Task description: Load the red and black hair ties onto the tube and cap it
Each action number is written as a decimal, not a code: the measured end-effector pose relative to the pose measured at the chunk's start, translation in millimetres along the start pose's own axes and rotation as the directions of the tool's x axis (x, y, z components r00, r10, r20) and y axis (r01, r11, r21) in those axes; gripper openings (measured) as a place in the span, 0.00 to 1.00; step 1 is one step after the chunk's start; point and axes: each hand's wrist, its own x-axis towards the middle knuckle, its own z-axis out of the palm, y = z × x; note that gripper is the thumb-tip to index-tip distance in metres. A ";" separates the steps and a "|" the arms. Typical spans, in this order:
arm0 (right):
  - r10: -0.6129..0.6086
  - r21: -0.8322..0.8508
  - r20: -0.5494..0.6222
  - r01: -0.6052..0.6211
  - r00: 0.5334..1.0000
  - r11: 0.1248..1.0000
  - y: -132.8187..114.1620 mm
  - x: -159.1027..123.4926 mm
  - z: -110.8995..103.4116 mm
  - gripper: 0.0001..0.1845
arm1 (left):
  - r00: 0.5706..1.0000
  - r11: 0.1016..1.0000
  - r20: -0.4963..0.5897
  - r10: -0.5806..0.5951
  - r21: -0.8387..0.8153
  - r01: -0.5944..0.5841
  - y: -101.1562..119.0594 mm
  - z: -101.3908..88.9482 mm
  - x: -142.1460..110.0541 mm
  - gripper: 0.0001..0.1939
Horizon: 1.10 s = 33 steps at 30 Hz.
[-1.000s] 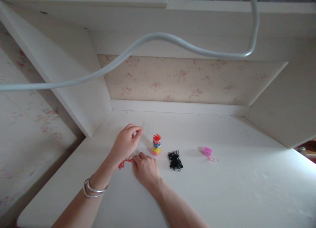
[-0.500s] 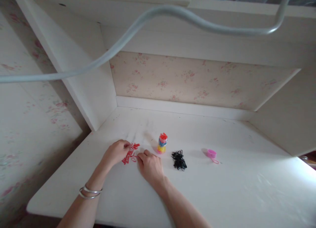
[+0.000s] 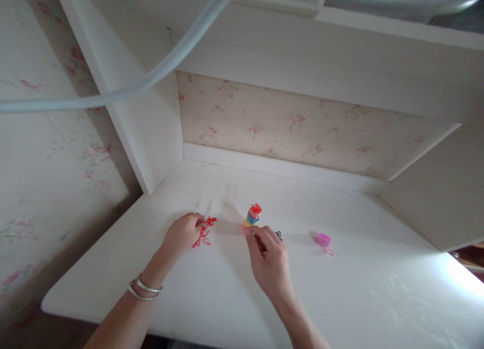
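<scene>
My left hand [image 3: 184, 232] is at the left of the table, its fingertips closed on a small pile of red rubber bands [image 3: 206, 230]. To its right is a small clear jar [image 3: 254, 215] with blue and yellow bands inside and red ones heaped at its open mouth. The jar leans to the right. My right hand [image 3: 269, 255] pinches at the jar's base, thumb and forefinger together; the hand covers the lowest part. Behind the right hand, only a bit of the black rubber bands [image 3: 279, 235] shows.
A pink lid [image 3: 324, 239] with a pink loop beside it lies to the right on the white table [image 3: 359, 298]. White cabinet panels [image 3: 136, 102] stand at the sides and overhead. A pale cable [image 3: 166, 61] crosses the upper view.
My left hand came down from above onto the red bands and stays there. My right hand left the red bands and moved right to the jar, which now leans more. The view has tilted.
</scene>
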 end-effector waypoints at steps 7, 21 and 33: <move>-0.008 -0.108 -0.080 -0.001 0.997 0.994 17.2 39.3 -36.8 0.14 | 0.996 0.996 -0.047 0.070 0.055 -0.067 -3.4 3.9 0.7 0.15; -0.062 -0.168 0.005 0.062 0.998 0.984 19.6 54.0 -24.2 0.16 | 0.989 0.996 -0.121 0.082 -0.014 -0.084 -0.9 2.3 3.0 0.15; -0.053 0.018 -0.132 0.056 0.990 0.998 35.8 13.7 -25.6 0.09 | 0.953 0.973 -0.285 0.103 -0.168 -0.156 2.9 0.3 4.6 0.12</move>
